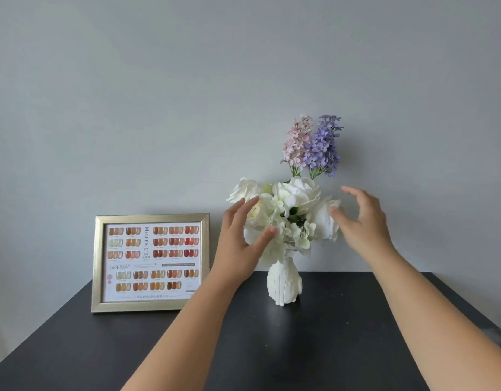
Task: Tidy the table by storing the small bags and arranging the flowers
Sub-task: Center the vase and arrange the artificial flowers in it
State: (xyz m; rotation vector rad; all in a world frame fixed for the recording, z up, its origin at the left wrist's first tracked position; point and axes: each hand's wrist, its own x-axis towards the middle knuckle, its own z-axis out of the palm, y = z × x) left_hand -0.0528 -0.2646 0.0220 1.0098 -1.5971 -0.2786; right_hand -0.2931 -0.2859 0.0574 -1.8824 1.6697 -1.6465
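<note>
Table: I see a black table [314, 348] running from the near edge back to a plain grey wall [159, 94].
Picture frame: at the far left of the table stands a gold picture frame [150, 262], upright against the wall, holding a chart of small orange, red and cream swatches. The lettering is mostly too small for me to read.
Left hand: my left hand [239, 244] is raised just right of the frame, fingers spread and fairly straight. The thumb and fingertips [269, 231] touch the left side of the white blooms, or sit right against them; I see nothing pinched or gripped in it.
Vase: a white ribbed vase [283, 280] stands upright on the table near the wall, between my two forearms and just right of the frame.
White flowers: a full bunch of white flowers [291, 204] fills the mouth of the vase and spreads wide to both sides, sitting between my hands.
Tall stems: a pink sprig [296, 142] and a purple sprig [324, 145] rise above the white bunch, side by side and touching, the pink one on the left.
Right hand: my right hand [362, 218] is cupped loosely open at the right side of the bunch, fingers curved, thumb close to the rightmost white bloom. I cannot tell whether it touches the petals; it holds nothing.
</note>
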